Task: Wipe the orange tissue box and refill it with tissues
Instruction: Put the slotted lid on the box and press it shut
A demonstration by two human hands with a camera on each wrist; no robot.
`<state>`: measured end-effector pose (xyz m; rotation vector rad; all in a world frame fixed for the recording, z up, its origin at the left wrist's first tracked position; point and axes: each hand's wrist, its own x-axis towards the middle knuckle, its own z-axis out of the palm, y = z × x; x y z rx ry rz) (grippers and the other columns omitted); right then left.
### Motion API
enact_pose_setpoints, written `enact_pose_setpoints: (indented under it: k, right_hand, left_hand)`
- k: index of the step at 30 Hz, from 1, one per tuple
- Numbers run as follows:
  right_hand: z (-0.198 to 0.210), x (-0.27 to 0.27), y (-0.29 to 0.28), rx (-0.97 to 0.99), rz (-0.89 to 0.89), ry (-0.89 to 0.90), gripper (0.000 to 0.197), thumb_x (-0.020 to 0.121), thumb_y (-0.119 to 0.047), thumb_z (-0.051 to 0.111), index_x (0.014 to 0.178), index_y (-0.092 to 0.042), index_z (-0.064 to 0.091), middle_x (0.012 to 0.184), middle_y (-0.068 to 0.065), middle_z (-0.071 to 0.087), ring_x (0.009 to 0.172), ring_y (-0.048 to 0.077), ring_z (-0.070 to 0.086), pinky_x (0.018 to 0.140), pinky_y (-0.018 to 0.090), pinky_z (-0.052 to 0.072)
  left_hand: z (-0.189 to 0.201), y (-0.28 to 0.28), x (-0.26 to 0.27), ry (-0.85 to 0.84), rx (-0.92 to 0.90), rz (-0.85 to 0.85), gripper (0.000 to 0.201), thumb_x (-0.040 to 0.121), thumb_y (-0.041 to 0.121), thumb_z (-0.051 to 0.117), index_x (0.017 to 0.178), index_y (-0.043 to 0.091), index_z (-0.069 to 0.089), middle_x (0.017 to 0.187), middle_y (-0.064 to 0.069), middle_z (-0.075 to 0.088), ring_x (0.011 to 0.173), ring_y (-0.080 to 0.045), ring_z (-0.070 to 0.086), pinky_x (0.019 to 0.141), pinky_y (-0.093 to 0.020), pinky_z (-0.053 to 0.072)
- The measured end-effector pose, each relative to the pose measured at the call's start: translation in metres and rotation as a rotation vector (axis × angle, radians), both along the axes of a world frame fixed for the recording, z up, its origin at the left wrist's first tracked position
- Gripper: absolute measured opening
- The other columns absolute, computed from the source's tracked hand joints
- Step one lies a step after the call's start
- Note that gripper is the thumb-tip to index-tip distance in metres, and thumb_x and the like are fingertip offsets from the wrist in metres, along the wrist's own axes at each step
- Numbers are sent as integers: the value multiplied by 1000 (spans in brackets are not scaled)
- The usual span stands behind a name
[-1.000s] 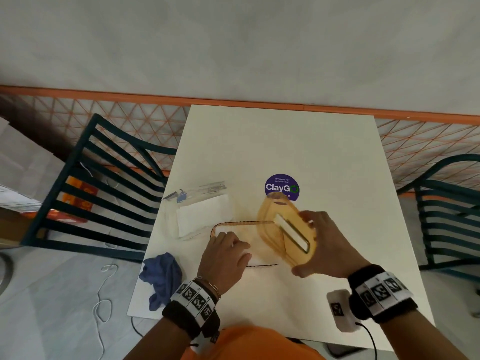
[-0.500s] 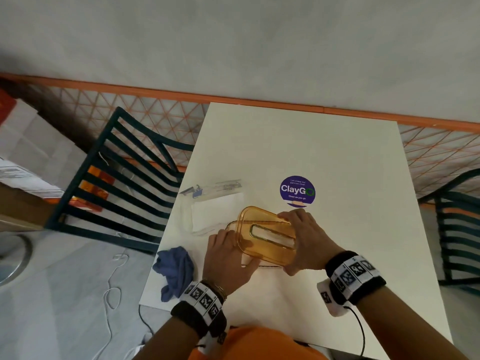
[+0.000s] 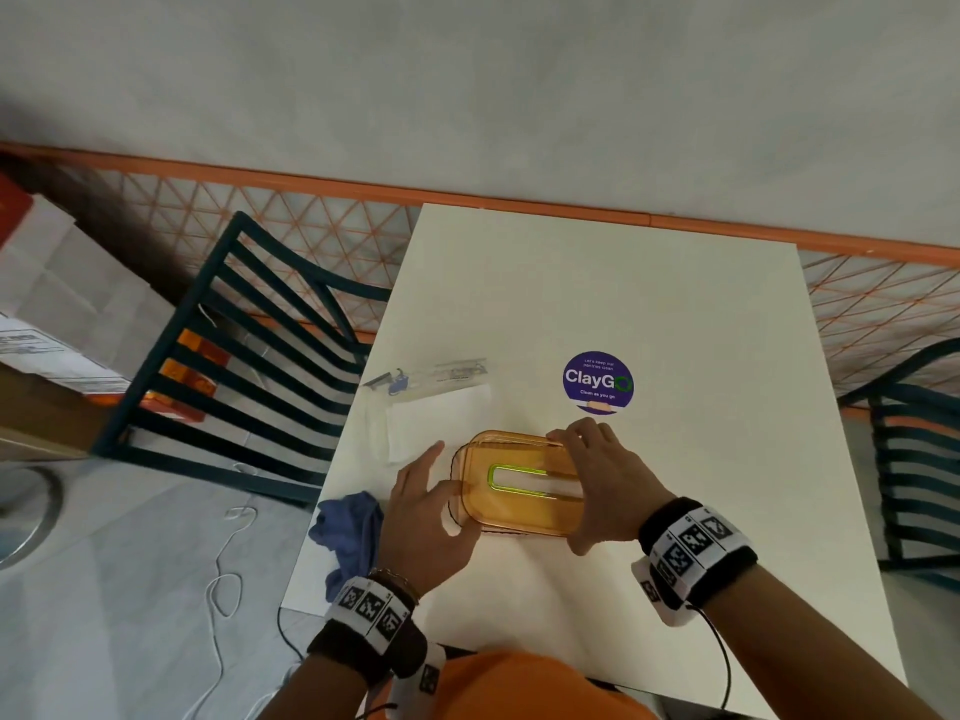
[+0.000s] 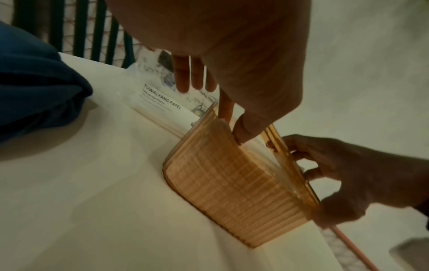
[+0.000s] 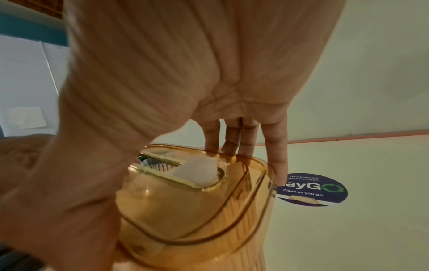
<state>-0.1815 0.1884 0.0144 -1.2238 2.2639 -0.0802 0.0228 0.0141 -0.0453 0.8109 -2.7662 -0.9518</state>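
The orange ribbed tissue box [image 3: 519, 511] stands on the white table [image 3: 597, 283], with its slotted lid [image 5: 185, 210] lying over it. White tissues [image 3: 535, 481] show through the slot. My right hand [image 3: 608, 485] grips the lid's right end, fingers over the far edge and thumb at the near edge. In the left wrist view the lid [image 4: 290, 165] stands slightly raised at the left end. My left hand [image 3: 426, 506] is there with straight fingers, and one fingertip [image 4: 243, 133] presses on the tissues under the lid.
A clear pack of white tissues [image 3: 436, 418] lies just left of and behind the box. A crumpled blue cloth [image 3: 348, 527] sits at the table's left edge. A purple round sticker [image 3: 597, 381] is behind the box. Dark green chairs [image 3: 249, 366] flank the table.
My right hand has swung the lid down from upright to lie over the box. My left hand stays at the box's left end.
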Motion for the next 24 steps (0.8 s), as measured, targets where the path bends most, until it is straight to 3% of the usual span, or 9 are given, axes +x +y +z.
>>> enact_pose_setpoints:
  k: [3,6,10,13,20,24]
  right_hand:
    - [0,3,-6,22,36,29,130,38,-54,91,147,-26,27,137,-4,33,122,18,37,90,32,54]
    - [0,6,-11,32,60,46,130,38,-55,90,147,-26,27,137,-4,33,121,17,37,88,31,54]
    - [1,10,-16,44,70,58,129,37,-54,90,147,-26,28,137,-4,33,119,17,38,83,29,53]
    - [0,14,-20,66,79,62,129,39,-54,91,147,-24,28,138,-3,33,121,18,38,85,31,54]
    - [-6,14,-23,55,105,76,130,42,-53,93,151,-25,26,142,-3,32,124,19,38,91,34,54]
    - [-12,8,-6,-19,22,-24,127,47,-58,92,154,-28,29,147,-8,35,129,17,37,100,33,49]
  left_hand:
    - [-3,-3,4,55,220,60,30,75,32,78,105,30,72,149,17,44,123,-10,56,90,-23,55]
    - [0,-3,5,94,338,144,36,78,16,83,110,28,72,132,18,56,101,-11,68,73,-13,56]
    - [1,-5,10,118,551,307,52,78,9,81,123,27,64,117,19,68,105,-4,69,81,-21,60]
    - [1,-9,15,109,667,342,50,76,7,81,119,29,67,109,15,75,103,-4,71,88,-32,62]
    - [0,-12,14,91,587,315,45,77,21,83,120,26,69,108,16,74,102,-3,71,84,-32,63]
    - [0,-14,10,16,471,247,58,78,28,80,131,30,58,127,14,61,109,-7,65,87,-31,62]
